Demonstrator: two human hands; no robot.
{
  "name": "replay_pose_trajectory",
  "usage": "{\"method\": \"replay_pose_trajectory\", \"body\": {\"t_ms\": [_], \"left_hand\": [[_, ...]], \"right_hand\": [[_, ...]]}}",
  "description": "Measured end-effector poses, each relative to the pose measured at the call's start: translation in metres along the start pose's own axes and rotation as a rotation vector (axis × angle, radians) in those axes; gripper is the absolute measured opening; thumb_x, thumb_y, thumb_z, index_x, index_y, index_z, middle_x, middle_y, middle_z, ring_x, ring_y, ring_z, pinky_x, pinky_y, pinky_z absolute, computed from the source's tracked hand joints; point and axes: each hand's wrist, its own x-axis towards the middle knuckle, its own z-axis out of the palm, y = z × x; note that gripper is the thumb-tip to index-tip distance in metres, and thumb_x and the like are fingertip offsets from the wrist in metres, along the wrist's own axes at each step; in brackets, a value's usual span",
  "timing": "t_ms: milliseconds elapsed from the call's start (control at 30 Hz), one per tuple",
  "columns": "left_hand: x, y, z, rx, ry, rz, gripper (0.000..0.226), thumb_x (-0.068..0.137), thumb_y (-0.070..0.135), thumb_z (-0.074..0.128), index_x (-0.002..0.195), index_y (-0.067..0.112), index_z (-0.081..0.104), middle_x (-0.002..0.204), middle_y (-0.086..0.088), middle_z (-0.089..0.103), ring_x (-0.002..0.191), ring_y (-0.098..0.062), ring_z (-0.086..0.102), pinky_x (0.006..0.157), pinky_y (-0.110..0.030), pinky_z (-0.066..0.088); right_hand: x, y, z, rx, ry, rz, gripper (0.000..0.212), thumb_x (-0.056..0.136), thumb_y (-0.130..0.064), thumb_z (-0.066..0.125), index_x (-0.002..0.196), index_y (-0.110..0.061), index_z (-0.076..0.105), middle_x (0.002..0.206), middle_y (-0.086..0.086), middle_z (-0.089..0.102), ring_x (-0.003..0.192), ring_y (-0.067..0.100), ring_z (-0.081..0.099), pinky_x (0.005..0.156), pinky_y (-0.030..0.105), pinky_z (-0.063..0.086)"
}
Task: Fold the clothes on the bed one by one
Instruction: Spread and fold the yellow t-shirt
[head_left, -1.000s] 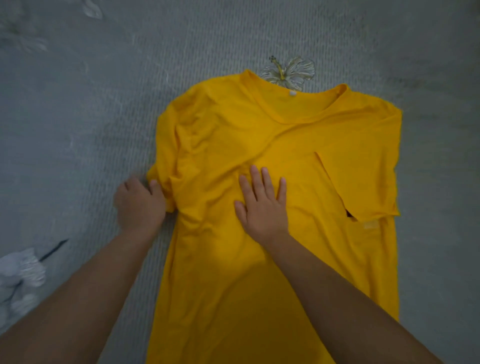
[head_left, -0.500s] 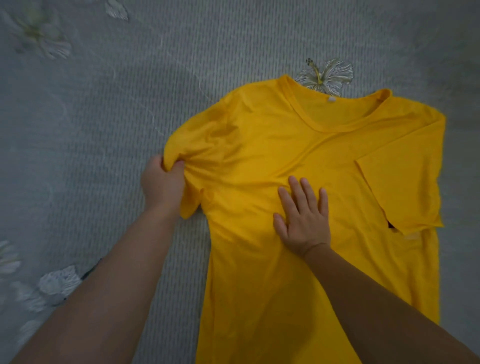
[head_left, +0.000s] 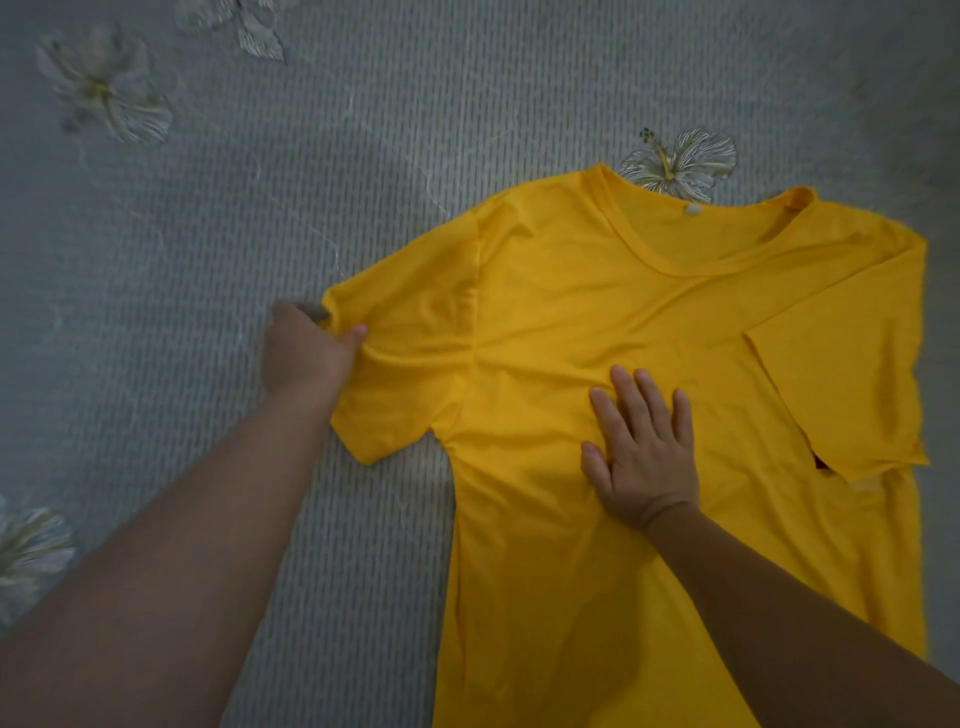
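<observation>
Grey ribbed bedspread with pale embroidered flowers (head_left: 218, 249): bears one bright yellow short-sleeved cotton T-shirt (head_left: 571, 545), front up. Left hand (head_left: 306, 353): fingers pinched closed on the left sleeve hem, now drawn outward and spread flat where it was bunched a second ago; ready for folding inward. Right hand (head_left: 641, 452): fingers spread wide, palm pressing the chest. Right sleeve: already folded in.

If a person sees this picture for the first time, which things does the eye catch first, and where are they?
First comes the bright yellow T-shirt, spread over the centre and right of the grey bedcover, with its right-side sleeve folded in. Next, the two bare hands: the left hand pinches the spread sleeve at its left edge, and the right hand lies flat on the chest. A printed white flower sits above the collar.
</observation>
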Motion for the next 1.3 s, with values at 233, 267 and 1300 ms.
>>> {"method": "replay_pose_trajectory", "body": {"t_ms": [233,267,1300], "left_hand": [[-0.012,0.020,-0.008,-0.078,0.116,0.357,0.029,0.097,0.022,0.043,0.069,0.012,0.041,0.063,0.005,0.032,0.063,-0.014,0.034,0.051,-0.027,0.021],[-0.018,0.026,-0.012,-0.114,0.114,0.387,0.032,0.096,0.021,0.044,0.066,0.016,0.037,0.064,0.007,0.032,0.059,-0.011,0.031,0.051,-0.027,0.022],[-0.175,0.009,0.082,0.582,-0.324,1.060,0.058,0.075,0.009,0.070,0.128,-0.001,0.050,0.127,-0.025,0.050,0.115,-0.041,0.049,0.092,-0.046,0.041]], "right_hand": [[-0.002,0.003,0.003,0.040,0.019,-0.005,0.057,0.077,-0.041,0.036,0.116,-0.008,0.063,0.127,0.019,0.056,0.115,0.041,0.054,0.099,0.049,0.020],[-0.002,0.004,0.003,0.041,0.019,-0.005,0.057,0.077,-0.041,0.036,0.116,-0.009,0.063,0.127,0.019,0.056,0.115,0.041,0.054,0.099,0.049,0.020],[-0.204,0.151,-0.023,0.389,-0.027,0.121,0.040,0.082,-0.019,0.044,0.096,0.012,0.064,0.108,0.033,0.059,0.101,0.045,0.058,0.085,0.052,0.046]]}}
